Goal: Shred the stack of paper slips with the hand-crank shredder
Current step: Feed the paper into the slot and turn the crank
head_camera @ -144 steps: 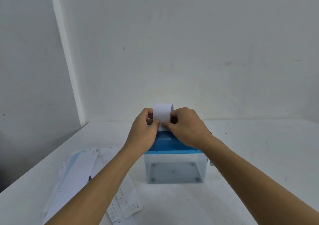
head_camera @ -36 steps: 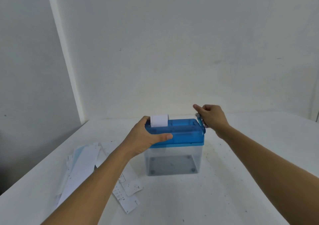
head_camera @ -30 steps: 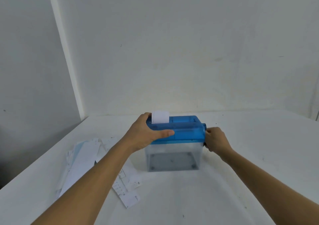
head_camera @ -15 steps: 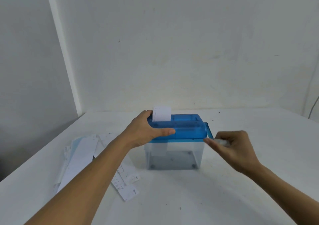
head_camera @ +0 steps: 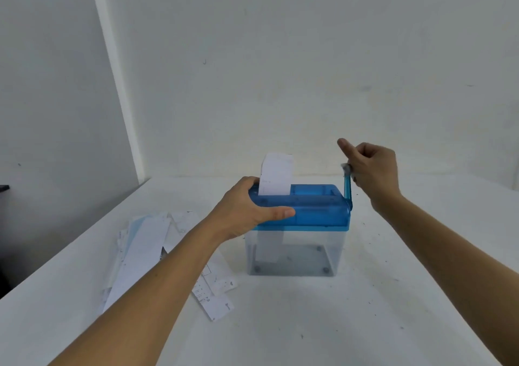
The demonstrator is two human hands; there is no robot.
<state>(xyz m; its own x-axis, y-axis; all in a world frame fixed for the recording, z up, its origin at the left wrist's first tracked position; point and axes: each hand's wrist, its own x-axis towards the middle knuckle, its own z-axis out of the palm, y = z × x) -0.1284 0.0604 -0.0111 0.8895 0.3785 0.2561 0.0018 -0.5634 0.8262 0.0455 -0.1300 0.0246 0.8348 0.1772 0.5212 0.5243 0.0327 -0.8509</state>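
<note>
A hand-crank shredder with a blue top (head_camera: 317, 211) and a clear bin (head_camera: 295, 253) stands mid-table. A white paper slip (head_camera: 276, 177) sticks upright out of the slot at the top's left end; a pale strip hangs below inside the bin. My left hand (head_camera: 247, 211) grips the blue top's left end, thumb along its front. My right hand (head_camera: 370, 166) grips the knob of the blue crank (head_camera: 347, 187), which points straight up at the shredder's right side. The stack of paper slips (head_camera: 146, 247) lies on the table to the left, partly hidden by my left forearm.
The white table (head_camera: 393, 295) runs to a wall behind and a left edge beside a grey wall. Loose printed slips (head_camera: 216, 298) lie in front of the stack. Small dark specks dot the tabletop at the right.
My right hand has swung the crank from low at the shredder's right side up to vertical. My left hand stays on the blue top. Earlier both hands fed the slip into the slot.
</note>
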